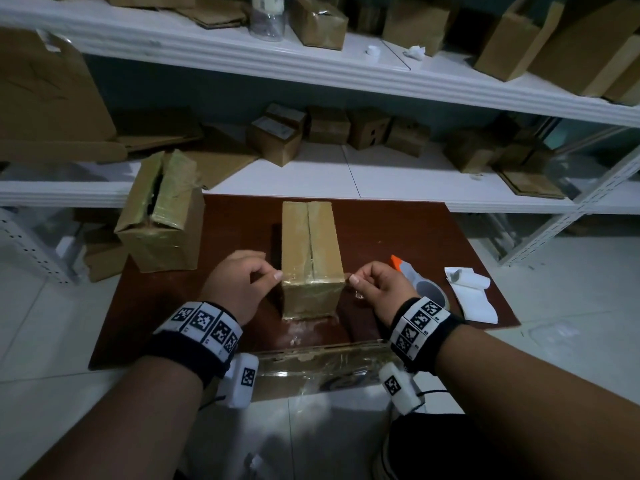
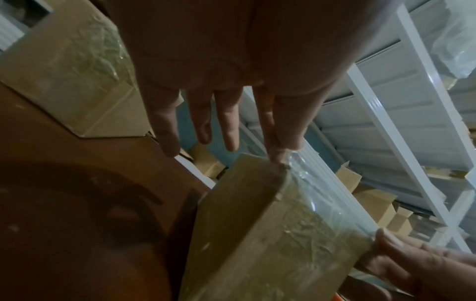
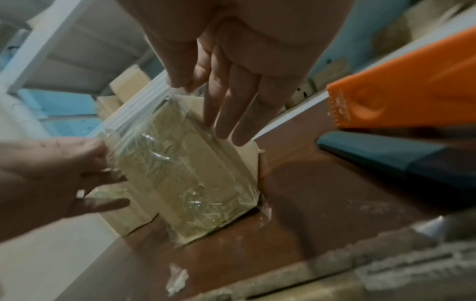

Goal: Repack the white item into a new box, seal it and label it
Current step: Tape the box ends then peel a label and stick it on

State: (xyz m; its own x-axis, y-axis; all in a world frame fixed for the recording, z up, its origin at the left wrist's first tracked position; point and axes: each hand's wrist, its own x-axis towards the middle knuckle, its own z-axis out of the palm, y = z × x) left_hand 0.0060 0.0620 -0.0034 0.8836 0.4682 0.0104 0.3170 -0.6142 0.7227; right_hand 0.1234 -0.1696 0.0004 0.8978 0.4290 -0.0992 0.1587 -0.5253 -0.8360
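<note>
A closed cardboard box (image 1: 310, 244) wrapped in clear tape stands upright in the middle of the brown table (image 1: 398, 237). A strip of clear tape (image 1: 313, 276) stretches across its near top edge. My left hand (image 1: 277, 276) pinches the strip's left end between thumb and forefinger (image 2: 279, 156). My right hand (image 1: 353, 280) pinches the right end the same way (image 3: 185, 87), its other fingers straight along the box's side. In both wrist views the tape (image 2: 322, 193) (image 3: 139, 126) lies taut over the box. No white item shows.
An opened, taped old box (image 1: 161, 220) stands at the table's left. An orange tape dispenser (image 1: 412, 275) and white sheets (image 1: 472, 296) lie to the right. A flattened taped cardboard (image 1: 322, 368) lies along the near edge. White shelves (image 1: 346, 174) with several boxes stand behind.
</note>
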